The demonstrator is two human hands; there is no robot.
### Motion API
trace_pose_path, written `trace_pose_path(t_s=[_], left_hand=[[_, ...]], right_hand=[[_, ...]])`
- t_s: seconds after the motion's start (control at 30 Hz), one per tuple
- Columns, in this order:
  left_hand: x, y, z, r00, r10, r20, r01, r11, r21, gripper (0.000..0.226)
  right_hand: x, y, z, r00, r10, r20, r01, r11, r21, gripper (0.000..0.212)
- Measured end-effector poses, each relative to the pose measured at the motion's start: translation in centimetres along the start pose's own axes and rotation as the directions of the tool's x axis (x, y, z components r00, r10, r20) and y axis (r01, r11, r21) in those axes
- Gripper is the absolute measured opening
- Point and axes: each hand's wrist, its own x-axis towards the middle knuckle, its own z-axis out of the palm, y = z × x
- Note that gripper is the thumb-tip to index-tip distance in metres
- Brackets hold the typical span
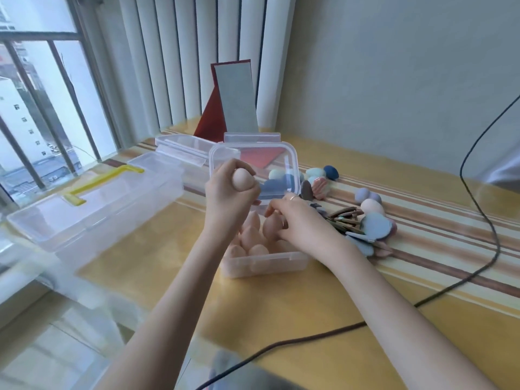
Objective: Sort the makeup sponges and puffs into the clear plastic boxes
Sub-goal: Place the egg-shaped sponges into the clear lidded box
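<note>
We grip one beige egg sponge (242,179) in our left hand (229,192) above the small clear box (264,263), while our right hand (298,220) pinches another inside it to pack them tight; the unsorted pile (365,218) sits at 3 o'clock.

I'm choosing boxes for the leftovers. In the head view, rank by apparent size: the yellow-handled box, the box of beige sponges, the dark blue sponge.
1. Yellow-handled box, though it sits nearer the camera
2. Box of beige sponges
3. Dark blue sponge
</note>
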Motion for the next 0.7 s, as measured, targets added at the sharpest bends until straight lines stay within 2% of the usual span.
trace_pose_path(t_s=[0.13,0.23,0.33,0.47,0.6,0.7], left_hand=[[-0.4,0.5,0.1,0.999,0.012,0.038,-0.011,1.000,-0.019,0.018],[-0.7,1.1,0.2,0.985,0.005,0.171,-0.002,1.000,-0.023,0.020],[-1.0,1.7,0.2,0.961,-0.055,0.271,0.076,0.995,-0.067,0.016],[-1.1,2.4,0.1,0.950,-0.116,0.288,0.154,0.982,-0.111,0.015],[-1.2,2.3,0.2,0.952,-0.121,0.281,0.145,0.987,-0.064,0.012],[-1.1,2.3,0.2,0.943,-0.150,0.296,0.173,0.984,-0.051,0.010]], right_hand=[[0.3,-0.1,0.3,0.996,0.014,-0.086,-0.007,0.997,0.076,0.037],[0.7,-0.4,0.3,0.998,0.011,-0.064,-0.007,0.998,0.056,0.045],[0.8,-0.3,0.4,0.998,0.035,-0.051,-0.032,0.997,0.069,0.043],[0.6,-0.2,0.6,0.995,0.038,-0.096,-0.033,0.998,0.049,0.048],[0.7,-0.5,0.2,0.998,0.027,-0.052,-0.026,1.000,0.013,0.044],[0.6,-0.5,-0.3,0.999,0.027,-0.033,-0.024,0.998,0.064,0.030]])
